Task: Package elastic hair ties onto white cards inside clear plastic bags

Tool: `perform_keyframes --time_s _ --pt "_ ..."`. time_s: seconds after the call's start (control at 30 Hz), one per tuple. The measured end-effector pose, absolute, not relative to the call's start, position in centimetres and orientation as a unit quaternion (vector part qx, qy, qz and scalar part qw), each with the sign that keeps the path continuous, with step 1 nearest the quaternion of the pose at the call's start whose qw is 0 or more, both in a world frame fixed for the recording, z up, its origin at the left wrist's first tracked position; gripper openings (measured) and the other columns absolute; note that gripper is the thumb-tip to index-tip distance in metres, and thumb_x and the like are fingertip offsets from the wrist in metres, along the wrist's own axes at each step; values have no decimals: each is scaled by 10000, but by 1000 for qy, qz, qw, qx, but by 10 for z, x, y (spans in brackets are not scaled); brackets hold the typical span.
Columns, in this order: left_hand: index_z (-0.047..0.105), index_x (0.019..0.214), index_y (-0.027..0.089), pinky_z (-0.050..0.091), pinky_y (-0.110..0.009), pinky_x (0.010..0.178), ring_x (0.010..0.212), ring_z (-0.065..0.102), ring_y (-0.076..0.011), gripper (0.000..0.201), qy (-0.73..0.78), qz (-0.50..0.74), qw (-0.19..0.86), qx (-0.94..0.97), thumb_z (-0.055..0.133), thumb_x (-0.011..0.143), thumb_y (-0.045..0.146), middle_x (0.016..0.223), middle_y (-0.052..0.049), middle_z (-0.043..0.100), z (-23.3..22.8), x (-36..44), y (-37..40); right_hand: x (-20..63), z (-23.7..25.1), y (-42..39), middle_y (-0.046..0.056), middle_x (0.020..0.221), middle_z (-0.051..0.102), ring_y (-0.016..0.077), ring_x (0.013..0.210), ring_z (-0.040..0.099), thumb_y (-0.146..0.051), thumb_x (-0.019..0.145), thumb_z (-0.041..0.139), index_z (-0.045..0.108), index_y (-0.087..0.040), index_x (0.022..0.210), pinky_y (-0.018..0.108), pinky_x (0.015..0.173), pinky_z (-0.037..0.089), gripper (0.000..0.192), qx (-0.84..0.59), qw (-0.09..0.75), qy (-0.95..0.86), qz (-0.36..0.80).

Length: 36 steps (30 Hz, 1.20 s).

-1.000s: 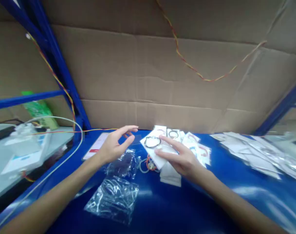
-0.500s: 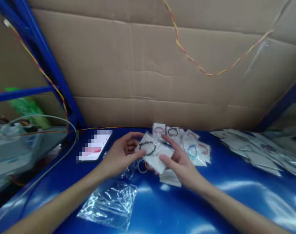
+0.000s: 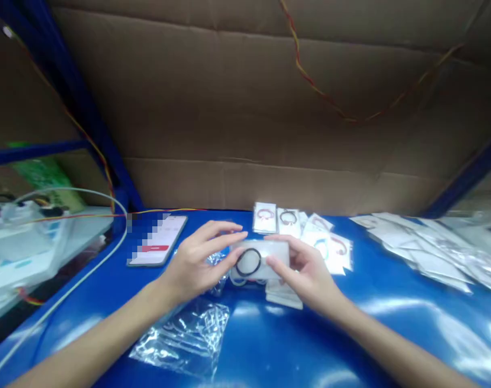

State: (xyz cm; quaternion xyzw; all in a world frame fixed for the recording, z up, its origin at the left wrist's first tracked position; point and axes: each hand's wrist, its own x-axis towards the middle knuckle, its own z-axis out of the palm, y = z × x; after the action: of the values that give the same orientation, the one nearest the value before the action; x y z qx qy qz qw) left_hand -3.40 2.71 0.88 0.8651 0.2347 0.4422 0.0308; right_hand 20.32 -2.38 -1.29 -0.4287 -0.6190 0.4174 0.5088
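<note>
Between my hands is a white card point(image 3: 272, 249) in a clear bag, with a black bracelet point(image 3: 238, 268) showing on its face. My right hand point(image 3: 308, 269) pinches the card's right side, thumb in front and the other fingers behind. At its left edge, my left hand point(image 3: 193, 261) has the thumb against the card beside the bracelet, with curved fingers above. Part of a pale cord loop point(image 3: 236, 281) shows beneath the card. Close to my right hand lies a small stack of white packets point(image 3: 283, 299), partly covered by the card and hand.
Several bagged bracelet cards point(image 3: 265, 218) lie at the back. A pile of white packets point(image 3: 423, 250) spreads out on the right. Clear plastic bags point(image 3: 184, 339) lie in front on the blue table point(image 3: 310, 350). At the left are a phone point(image 3: 159, 242) and a white cable point(image 3: 84, 280).
The card has turned from a slant to nearly level, and the bracelet on it sits lower. My left fingers have moved over the card's upper edge. The cardboard wall looks darker.
</note>
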Motion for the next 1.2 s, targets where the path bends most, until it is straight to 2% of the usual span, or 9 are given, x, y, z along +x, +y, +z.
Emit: perform_keyframes --time_s 0.13,0.23,0.37,0.57,0.73,0.8,0.9,1.07,1.2 --pt "748 1123 218 602 -360 821 945 716 -215 248 212 454 4 865 694 908 106 1032 -66 778 10 -35 29 204 -11 -24 72 1049 782 261 938 737 -397 913 719 707 -241 1187 398 786 624 316 -407 527 -617 420" --pt "750 1128 209 594 -358 800 902 707 -211 236 235 449 1 862 711 906 139 991 -64 777 13 -34 28 204 -12 -25 71 1069 768 237 879 731 -399 919 708 718 -246 1190 348 695 626 311 -421 518 -627 402" --pt "765 1050 209 594 -344 762 864 698 -199 153 219 443 -17 869 708 918 159 954 -60 772 15 -35 28 203 -14 -25 55 1032 756 166 710 685 -404 930 696 704 -249 1206 262 548 588 317 -410 513 -603 452" --pt "725 1050 182 587 -341 775 872 703 -199 145 200 424 -45 882 682 927 118 965 -65 778 13 -37 30 201 -10 -26 54 972 750 167 699 683 -428 906 718 712 -226 1170 251 525 585 332 -398 528 -576 481" --pt "681 1127 171 572 -359 811 923 687 -213 243 141 421 -131 886 685 903 75 1016 -82 771 12 -41 33 203 -10 -19 8 626 693 126 402 596 -476 880 726 684 -180 1015 166 299 335 327 -414 504 -519 552" --pt "662 1130 185 566 -371 853 966 676 -218 256 142 423 -93 890 677 903 67 1058 -83 769 14 -41 31 206 -12 -14 -8 578 668 114 368 573 -467 860 746 657 -182 933 155 287 307 307 -417 516 -488 567" --pt "639 1083 208 551 -344 859 973 671 -199 175 184 428 51 884 623 946 99 1086 -65 760 17 -37 23 210 -13 -10 -28 598 662 89 357 550 -435 843 767 637 -191 899 142 287 311 282 -421 537 -451 575" --pt "626 1011 212 525 -298 804 886 675 -170 112 255 398 284 834 516 1027 199 967 -38 713 24 -32 13 210 -8 -11 -35 578 644 83 341 543 -387 841 758 621 -184 860 125 265 256 245 -415 532 -423 604" --pt "585 969 208 512 -278 734 801 641 -155 114 241 389 362 812 500 1035 244 893 -23 669 29 -35 14 210 -6 -11 -33 572 644 80 327 526 -366 839 748 618 -179 849 127 257 246 228 -412 516 -409 630"
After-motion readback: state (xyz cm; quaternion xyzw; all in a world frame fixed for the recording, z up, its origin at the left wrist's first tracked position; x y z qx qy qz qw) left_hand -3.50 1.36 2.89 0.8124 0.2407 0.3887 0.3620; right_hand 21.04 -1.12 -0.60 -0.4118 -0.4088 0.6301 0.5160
